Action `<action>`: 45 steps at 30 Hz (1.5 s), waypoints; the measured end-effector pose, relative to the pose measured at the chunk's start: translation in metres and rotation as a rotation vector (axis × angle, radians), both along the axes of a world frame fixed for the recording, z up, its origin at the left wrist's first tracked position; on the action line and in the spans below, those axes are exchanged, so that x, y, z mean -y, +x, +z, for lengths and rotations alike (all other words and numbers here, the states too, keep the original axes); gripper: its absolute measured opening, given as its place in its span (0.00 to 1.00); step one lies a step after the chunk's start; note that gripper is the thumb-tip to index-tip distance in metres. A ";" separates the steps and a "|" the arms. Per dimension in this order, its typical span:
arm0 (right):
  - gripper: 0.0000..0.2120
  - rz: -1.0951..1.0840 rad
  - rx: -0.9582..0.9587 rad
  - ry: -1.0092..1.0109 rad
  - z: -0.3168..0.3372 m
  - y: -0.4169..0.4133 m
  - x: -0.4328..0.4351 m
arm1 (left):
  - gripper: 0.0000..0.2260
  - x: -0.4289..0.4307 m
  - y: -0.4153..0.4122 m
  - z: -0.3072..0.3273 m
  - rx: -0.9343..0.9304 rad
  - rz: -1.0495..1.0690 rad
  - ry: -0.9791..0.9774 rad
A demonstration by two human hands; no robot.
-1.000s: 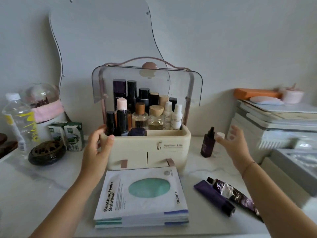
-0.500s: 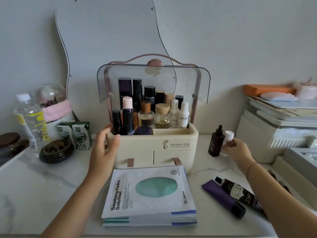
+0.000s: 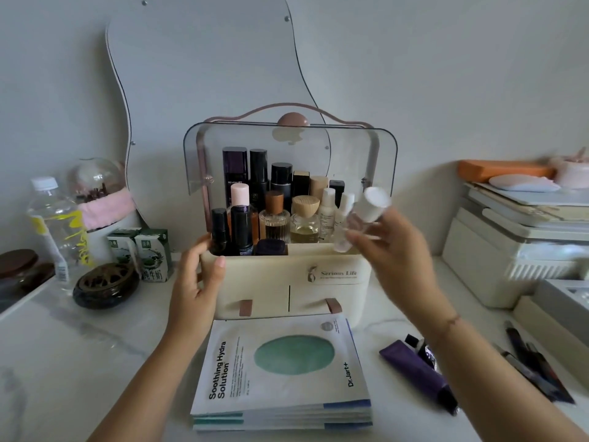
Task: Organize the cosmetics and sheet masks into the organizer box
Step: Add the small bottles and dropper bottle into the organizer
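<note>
Right fingers: I have my right hand clasped on the small clear bottle. It sits tilted, white cap up and to the right, base low by my fingertips. The frame is blurred here.
Left fingers: my left hand grips the left front corner of the organizer box, thumb on its front face, as I judge, to steady it.
Bottle against box: it hangs just above the right front rim, in front of the raised clear lid, not yet inside.
Done: the top compartment is nearly full of upright bottles.
Left, by my reckoning: this bottle, the stack of sheet masks on the worktop in front of the drawers, the purple tube at right with a dark one beside it, mostly hidden behind my arm.
</note>
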State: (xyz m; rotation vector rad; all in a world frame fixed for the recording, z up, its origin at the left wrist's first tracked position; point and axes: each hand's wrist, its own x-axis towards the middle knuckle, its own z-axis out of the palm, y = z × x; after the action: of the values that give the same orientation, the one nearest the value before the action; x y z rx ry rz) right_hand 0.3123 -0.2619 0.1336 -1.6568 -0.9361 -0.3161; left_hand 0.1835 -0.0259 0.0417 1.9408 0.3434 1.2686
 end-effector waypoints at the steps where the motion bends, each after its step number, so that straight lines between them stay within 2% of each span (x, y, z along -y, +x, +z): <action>1: 0.09 0.019 -0.007 -0.060 0.001 0.001 -0.011 | 0.18 -0.001 0.000 0.000 -0.001 -0.003 0.004; 7: 0.11 -0.057 0.023 -0.408 -0.001 0.012 -0.048 | 0.19 -0.005 -0.001 -0.004 -0.042 0.002 -0.001; 14: 0.16 -0.027 0.058 -0.540 0.004 0.010 -0.045 | 0.17 -0.004 -0.001 -0.004 -0.025 -0.008 0.001; 15: 0.15 -0.023 0.063 -0.496 0.003 0.012 -0.041 | 0.17 -0.005 0.000 -0.005 -0.023 -0.008 0.002; 17: 0.10 -0.104 0.053 -0.261 -0.001 0.018 -0.026 | 0.18 -0.007 0.000 -0.007 -0.025 -0.013 0.006; 19: 0.07 -0.318 0.057 0.029 -0.008 0.033 -0.004 | 0.18 -0.007 0.000 -0.008 -0.022 -0.018 0.018; 20: 0.06 -0.441 0.055 0.106 -0.014 0.045 0.008 | 0.18 -0.007 0.000 -0.008 -0.020 -0.019 0.020; 21: 0.08 -0.546 0.029 0.115 -0.022 0.060 0.018 | 0.18 -0.007 0.000 -0.007 -0.019 -0.018 0.018; 23: 0.17 -0.645 -0.129 -0.001 -0.041 0.091 0.033 | 0.18 -0.005 0.001 -0.007 -0.015 -0.012 0.007; 25: 0.27 -0.593 -0.315 -0.135 -0.060 0.114 0.038 | 0.18 -0.005 0.002 -0.006 -0.014 0.000 0.010; 27: 0.32 -0.516 -0.400 -0.212 -0.078 0.128 0.036 | 0.19 -0.004 0.001 -0.006 -0.014 0.008 0.012; 30: 0.25 -0.522 -0.432 -0.258 -0.095 0.141 0.032 | 0.20 -0.004 0.000 -0.004 -0.018 0.003 0.012; 33: 0.15 -0.545 -0.381 -0.307 -0.096 0.141 0.032 | 0.22 -0.003 0.000 -0.002 -0.020 -0.004 0.003; 36: 0.11 -0.531 -0.309 -0.242 -0.084 0.119 0.035 | 0.20 -0.002 0.000 -0.001 -0.019 0.006 0.018; 40: 0.10 -0.480 -0.077 0.002 -0.049 0.062 0.044 | 0.19 -0.002 0.001 -0.003 -0.009 0.013 0.023; 45: 0.13 -0.188 0.061 0.160 -0.011 0.003 0.038 | 0.17 -0.001 0.001 -0.003 -0.016 0.034 0.041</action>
State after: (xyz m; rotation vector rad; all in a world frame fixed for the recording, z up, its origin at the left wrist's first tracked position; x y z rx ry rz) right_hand 0.3151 -0.2997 0.1222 -1.5971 -0.7803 -0.5574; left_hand 0.1845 -0.0251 0.0383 1.9882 0.3618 1.2918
